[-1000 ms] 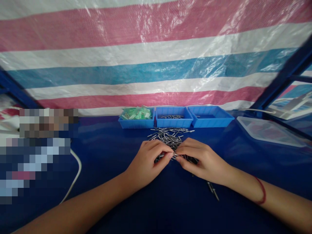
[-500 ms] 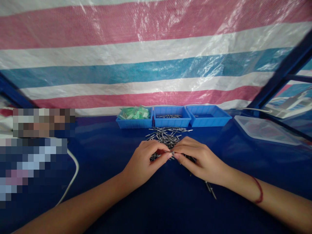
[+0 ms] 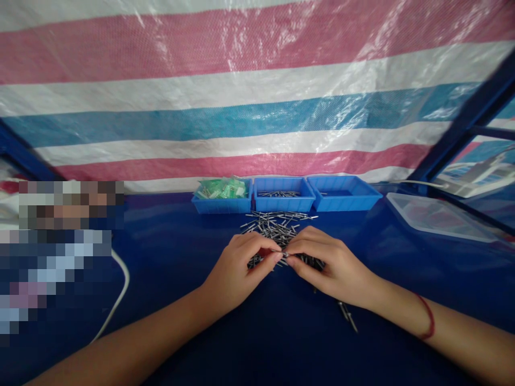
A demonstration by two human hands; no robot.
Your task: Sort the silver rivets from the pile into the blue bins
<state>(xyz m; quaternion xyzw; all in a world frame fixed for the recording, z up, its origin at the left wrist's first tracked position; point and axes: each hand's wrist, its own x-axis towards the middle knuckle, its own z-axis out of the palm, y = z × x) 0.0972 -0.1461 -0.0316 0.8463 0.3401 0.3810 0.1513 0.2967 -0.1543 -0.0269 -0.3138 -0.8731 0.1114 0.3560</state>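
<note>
My left hand point(image 3: 241, 265) and my right hand point(image 3: 328, 260) meet over the near side of a pile of thin metal rods point(image 3: 276, 225). Thumb and forefinger of each are pinched on one small metal rod point(image 3: 285, 254), which shows only as a short shiny piece between the fingertips. The fingers hide most of it, so its exact kind cannot be told. More dark rods show beneath my right palm, and a few loose rods point(image 3: 348, 316) lie just in front of my right wrist.
Behind the pile stand a blue bin point(image 3: 223, 203) with green plastic packets, a middle bin point(image 3: 284, 203) with rods, and a right bin point(image 3: 348, 201) holding little. A translucent lid point(image 3: 438, 217) lies at right. A white cable point(image 3: 123, 287) and a blurred-out person are at left.
Both hands stay in almost the same place. The small rod between the fingertips has shifted or turned very slightly, and the whole view has moved a little.
</note>
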